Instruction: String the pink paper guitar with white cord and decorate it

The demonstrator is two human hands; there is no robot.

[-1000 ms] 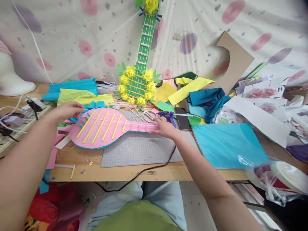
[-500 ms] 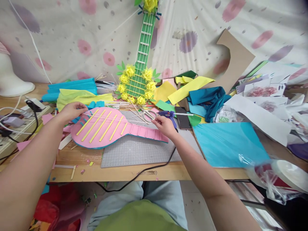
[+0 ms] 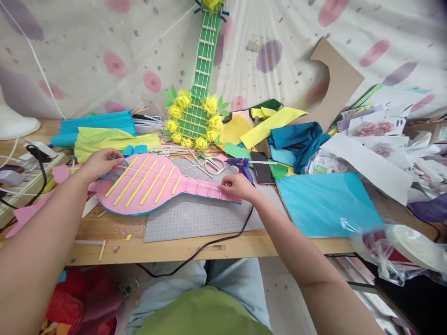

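We have the pink paper guitar lying on its back across the left part of the table, its round body toward our left side and its neck pointing right, partly over the gray cutting mat. Slanting yellow strips cross the body, short pink bars cross the neck, and blue shows along the lower edge. Over its face we hold a thin white string between our two hands. Our left hand is at the far left end of the body, near the small blue pegs, with thumb and fingertips pinched together on the string. Our right hand is over the neck, its thumb and forefinger closed on the string's other side; we cannot tell whether those fingertips also touch the neck. Just behind the neck lie the scissors, the blue glue gun and the phone. Behind these, the green guitar stands against the flowered curtain, ringed low down with yellow flowers. To our right lie a blue sheet and, nearer the edge, a plastic-wrapped roll. A black cable loops over the front of the wooden table.
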